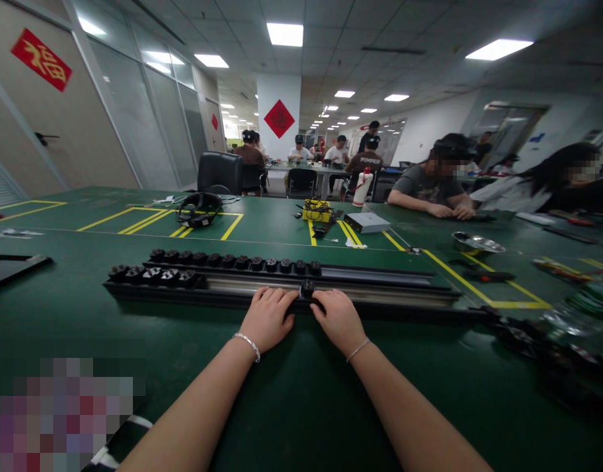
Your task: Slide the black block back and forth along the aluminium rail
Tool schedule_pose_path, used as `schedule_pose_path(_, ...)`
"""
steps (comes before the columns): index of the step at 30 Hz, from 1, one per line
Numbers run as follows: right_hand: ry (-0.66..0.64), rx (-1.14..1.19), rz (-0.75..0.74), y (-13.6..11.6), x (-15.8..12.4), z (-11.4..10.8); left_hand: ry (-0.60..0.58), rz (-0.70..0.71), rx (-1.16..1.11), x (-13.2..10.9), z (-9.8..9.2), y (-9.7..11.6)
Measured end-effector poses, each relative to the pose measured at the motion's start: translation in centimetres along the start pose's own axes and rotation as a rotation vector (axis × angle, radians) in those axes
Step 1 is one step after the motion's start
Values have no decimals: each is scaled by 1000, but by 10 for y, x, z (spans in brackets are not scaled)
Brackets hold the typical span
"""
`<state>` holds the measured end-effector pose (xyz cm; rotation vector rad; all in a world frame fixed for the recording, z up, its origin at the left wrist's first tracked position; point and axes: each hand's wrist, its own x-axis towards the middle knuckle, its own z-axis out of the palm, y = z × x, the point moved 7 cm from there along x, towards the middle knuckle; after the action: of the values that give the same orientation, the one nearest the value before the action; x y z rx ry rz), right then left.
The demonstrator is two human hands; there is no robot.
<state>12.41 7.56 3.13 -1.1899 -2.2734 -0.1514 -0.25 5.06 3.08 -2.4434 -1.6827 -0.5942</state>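
Note:
A long black track [404,300] with a pale metallic channel lies across the green table. In its channel, between my hands, sits one small black module [308,287]. My left hand [269,317] rests on the track just left of the module, fingers bent over the front edge. On the module's other side, my right hand [337,318] has its fingertips at the module's right edge. Several black modules [170,276] stand at the track's left end. Behind it lies a second track [380,275] with a row of similar modules [228,261].
Black parts [522,337] and a plastic bottle [584,305] are at the right. A metal bowl [478,243], a yellow box [316,210], a grey-white box [366,223] and a black headset [199,209] stand farther back. A person [434,180] leans on the table's far right side.

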Motion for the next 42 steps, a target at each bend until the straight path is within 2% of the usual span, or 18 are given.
schedule_pose_path(11, 31, 23, 3, 1, -1, -2, -28, -10, 17, 0, 2, -1)
schedule_pose_path(42, 11, -33, 10, -1, -1, -6, -55, 19, 37, -1, 3, -1)
